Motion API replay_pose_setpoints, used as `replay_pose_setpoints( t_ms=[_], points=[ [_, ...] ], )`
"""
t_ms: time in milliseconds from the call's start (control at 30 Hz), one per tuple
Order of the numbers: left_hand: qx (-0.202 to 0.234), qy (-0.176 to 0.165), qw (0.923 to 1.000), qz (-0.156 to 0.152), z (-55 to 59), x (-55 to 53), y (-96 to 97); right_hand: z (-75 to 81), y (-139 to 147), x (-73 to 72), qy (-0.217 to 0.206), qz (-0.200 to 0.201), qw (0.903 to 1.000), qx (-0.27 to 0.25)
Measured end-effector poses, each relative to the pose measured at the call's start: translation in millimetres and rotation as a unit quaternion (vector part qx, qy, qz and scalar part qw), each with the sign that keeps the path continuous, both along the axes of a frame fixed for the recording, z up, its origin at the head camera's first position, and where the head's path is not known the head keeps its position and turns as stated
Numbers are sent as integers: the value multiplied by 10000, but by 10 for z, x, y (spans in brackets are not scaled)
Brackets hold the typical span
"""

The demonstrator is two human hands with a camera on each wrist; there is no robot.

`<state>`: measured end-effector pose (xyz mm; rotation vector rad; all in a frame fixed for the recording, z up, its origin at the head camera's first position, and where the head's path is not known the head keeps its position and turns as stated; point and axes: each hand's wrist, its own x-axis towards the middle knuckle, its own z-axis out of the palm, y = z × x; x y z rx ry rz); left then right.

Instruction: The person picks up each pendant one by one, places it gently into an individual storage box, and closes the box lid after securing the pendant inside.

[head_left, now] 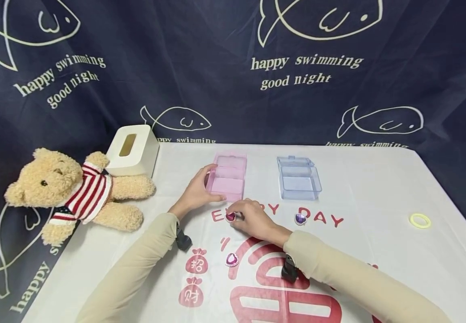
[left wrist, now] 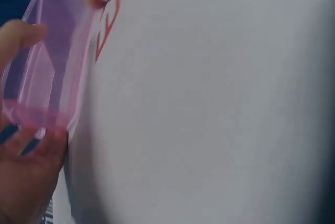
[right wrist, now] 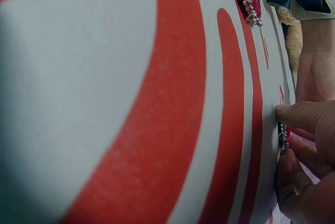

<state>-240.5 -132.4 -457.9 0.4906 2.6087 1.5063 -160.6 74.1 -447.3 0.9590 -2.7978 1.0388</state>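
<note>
I pinch red gem (head_left: 230, 217) with right fingers (head_left: 242, 207): likely light, hard, slick; beaded rim (right wrist: 283, 139) best. Left fingers (head_left: 205, 173) grip pink box (head_left: 228, 185).

Silver-rimmed red gem (head_left: 230, 217) near open pink box (head_left: 227, 185)

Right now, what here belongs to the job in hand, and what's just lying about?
In the job:
pink box, gripped by the left hand
red gem, pinched by the right hand
probably the pink gem, purple gem and blue box

Lying about, it seems:
bear
white box
yellow ring
</note>
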Motion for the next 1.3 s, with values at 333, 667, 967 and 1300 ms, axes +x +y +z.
replay_pose_setpoints(
  t_ms=[333,667,967,1300],
  points=[
    [381,-89,9992,-98,-18,-55,-77,-4,-1,-24,168,113,9998,51],
    [306,33,9995,-65,-56,-120,-63,-8,4,-33,153,63,9999,0],
    [38,77,10000,0,-2,-89,-49,93,20,12,-81,20,9997,-242],
    [169,16,9998,-76,17,-82,-58,346,21,-31,121,32,9960,-881]
  ],
)
